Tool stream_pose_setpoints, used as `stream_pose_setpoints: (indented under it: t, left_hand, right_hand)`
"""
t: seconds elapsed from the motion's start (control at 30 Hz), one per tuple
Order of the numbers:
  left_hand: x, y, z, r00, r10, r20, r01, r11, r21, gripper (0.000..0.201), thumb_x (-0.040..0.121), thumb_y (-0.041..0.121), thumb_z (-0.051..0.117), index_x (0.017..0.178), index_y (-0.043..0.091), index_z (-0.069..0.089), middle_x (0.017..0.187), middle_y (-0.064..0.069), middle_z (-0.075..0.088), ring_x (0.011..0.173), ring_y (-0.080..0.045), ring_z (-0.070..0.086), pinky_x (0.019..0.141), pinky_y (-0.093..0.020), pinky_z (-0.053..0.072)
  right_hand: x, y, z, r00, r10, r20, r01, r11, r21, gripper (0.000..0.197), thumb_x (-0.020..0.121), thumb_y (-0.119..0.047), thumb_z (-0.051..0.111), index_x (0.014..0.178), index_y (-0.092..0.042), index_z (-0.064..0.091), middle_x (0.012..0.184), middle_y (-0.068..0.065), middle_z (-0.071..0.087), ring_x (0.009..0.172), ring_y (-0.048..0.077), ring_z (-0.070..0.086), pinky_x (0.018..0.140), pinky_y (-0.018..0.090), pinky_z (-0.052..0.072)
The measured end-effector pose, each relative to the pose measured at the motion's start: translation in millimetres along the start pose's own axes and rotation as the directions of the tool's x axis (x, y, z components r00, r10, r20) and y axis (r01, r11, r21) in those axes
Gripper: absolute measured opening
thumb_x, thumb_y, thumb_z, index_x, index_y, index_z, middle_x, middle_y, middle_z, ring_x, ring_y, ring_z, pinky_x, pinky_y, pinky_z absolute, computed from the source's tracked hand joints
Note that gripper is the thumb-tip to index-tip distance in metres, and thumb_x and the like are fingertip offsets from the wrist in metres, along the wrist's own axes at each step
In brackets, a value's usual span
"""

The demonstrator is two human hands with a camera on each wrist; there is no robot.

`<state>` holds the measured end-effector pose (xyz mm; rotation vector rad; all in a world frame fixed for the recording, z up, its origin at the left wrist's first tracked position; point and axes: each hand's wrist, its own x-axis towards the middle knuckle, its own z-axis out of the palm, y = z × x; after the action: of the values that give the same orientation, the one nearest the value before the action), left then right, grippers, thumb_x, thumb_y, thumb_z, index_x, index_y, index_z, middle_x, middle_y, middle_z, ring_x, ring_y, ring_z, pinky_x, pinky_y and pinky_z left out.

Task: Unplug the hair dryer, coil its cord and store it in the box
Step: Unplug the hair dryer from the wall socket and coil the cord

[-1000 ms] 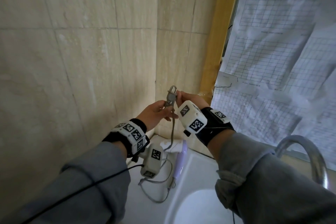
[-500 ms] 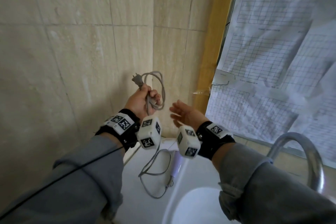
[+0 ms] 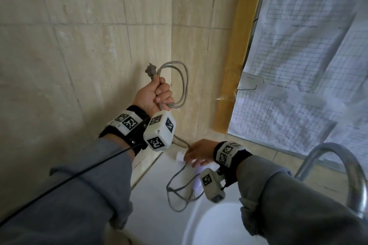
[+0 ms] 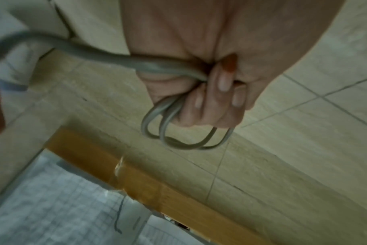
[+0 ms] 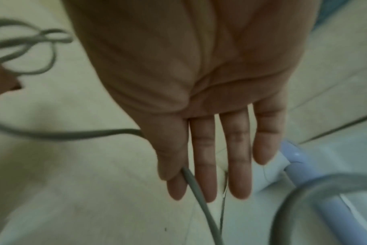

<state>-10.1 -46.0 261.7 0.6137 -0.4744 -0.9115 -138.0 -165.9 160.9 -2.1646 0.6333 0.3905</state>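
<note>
While left hand [image 3: 154, 95] grips two coiled loops of cord [image 3: 183, 85] | right hand [image 5: 199, 99] flat-fingered over slack near hair dryer [image 5: 300, 165] | cord limp, springy: take slack, not plug [image 3: 150, 70]

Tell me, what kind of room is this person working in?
Most likely a bathroom. A white washbasin with a curved metal tap sits below beige tiled walls, and a lilac hair dryer lies on the basin's ledge.

Grey sleeves [image 3: 83, 181], black wristbands [image 3: 137, 135] bearing white marker-printed cubes [image 3: 159, 131] (a thin black cable [image 3: 65, 181] trails left)
</note>
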Motion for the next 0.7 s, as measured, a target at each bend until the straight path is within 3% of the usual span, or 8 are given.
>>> stream_pose_setpoints:
  t: [0.1,0.2,0.27,0.4,0.53,0.6,0.7]
  left_hand:
    - [-6,-1,-4,1.000,-0.019,-0.006,0.020,0.988,0.152,0.039,0.100,0.038,0.027,0.070,0.019,0.044,0.035,0.009,0.035,0.024,-0.002,0.029,0.033,-0.013,0.028]
    - [-10,-4,-5,0.999,-0.042,0.001,0.039,0.947,0.320,0.037,0.100,0.034,0.029,0.071,0.018,0.045,0.036,0.010,0.033,0.026,-0.001,0.027,0.036,-0.014,0.027]
    - [-11,-5,-4,0.999,-0.038,0.011,0.027,0.874,0.485,0.035,0.101,0.030,0.030,0.071,0.017,0.043,0.037,0.010,0.033,0.029,-0.002,0.026,0.038,-0.015,0.025]
    - [-15,-16,-5,1.000,0.001,0.026,-0.022,0.556,0.831,0.028,0.100,0.022,0.035,0.073,0.017,0.041,0.046,0.011,0.036,0.042,-0.006,0.027,0.043,-0.017,0.024]
    - [-15,-26,-13,1.000,0.012,0.017,-0.019,0.223,0.975,0.021,0.097,0.028,0.041,0.076,0.025,0.043,0.065,0.005,0.043,0.057,-0.010,0.039,0.057,-0.023,0.035]
    - [-16,-32,-17,0.999,0.034,0.013,-0.017,0.124,0.992,0.020,0.097,0.030,0.041,0.077,0.027,0.042,0.067,0.005,0.046,0.059,-0.011,0.043,0.062,-0.027,0.036]
    - [-14,-41,-21,0.998,0.065,0.012,-0.016,0.061,0.998,0.015,0.097,0.028,0.038,0.084,0.022,0.044,0.066,0.006,0.056,0.056,-0.012,0.045,0.060,-0.026,0.037]
  right_hand:
    - [-3,11,-14,0.993,0.035,-0.116,-0.023,0.994,0.105,0.020,0.092,-0.029,0.057,0.082,-0.016,0.069,0.082,-0.001,0.070,0.062,0.008,0.061,0.044,0.011,0.041]
    - [-3,14,-24,0.977,0.077,-0.197,-0.042,0.984,0.174,0.032,0.092,-0.033,0.058,0.069,-0.013,0.067,0.064,0.000,0.065,0.043,0.007,0.049,0.039,0.015,0.036]
    - [-5,12,-30,0.962,0.139,-0.233,-0.065,0.952,0.299,0.035,0.091,-0.034,0.059,0.066,-0.009,0.063,0.054,0.002,0.057,0.038,0.010,0.042,0.036,0.018,0.033]
    - [-10,0,-38,0.946,0.230,-0.230,-0.050,0.801,0.596,0.037,0.093,-0.030,0.057,0.064,-0.008,0.053,0.053,0.002,0.046,0.027,0.007,0.040,0.030,0.015,0.031]
    - [-13,-16,-47,0.931,0.211,-0.296,0.143,0.536,0.832,0.032,0.092,-0.020,0.059,0.064,-0.007,0.050,0.056,0.003,0.050,0.029,0.007,0.045,0.032,0.015,0.039]
    - [-15,-24,-51,0.933,0.195,-0.304,0.185,0.465,0.866,0.035,0.093,-0.021,0.057,0.063,-0.006,0.048,0.044,0.005,0.055,0.027,0.009,0.050,0.034,0.016,0.043]
    - [-19,-37,-51,0.946,0.131,-0.297,0.226,0.392,0.892,0.036,0.096,-0.023,0.053,0.065,-0.005,0.047,0.035,0.006,0.056,0.030,0.012,0.057,0.037,0.017,0.049]
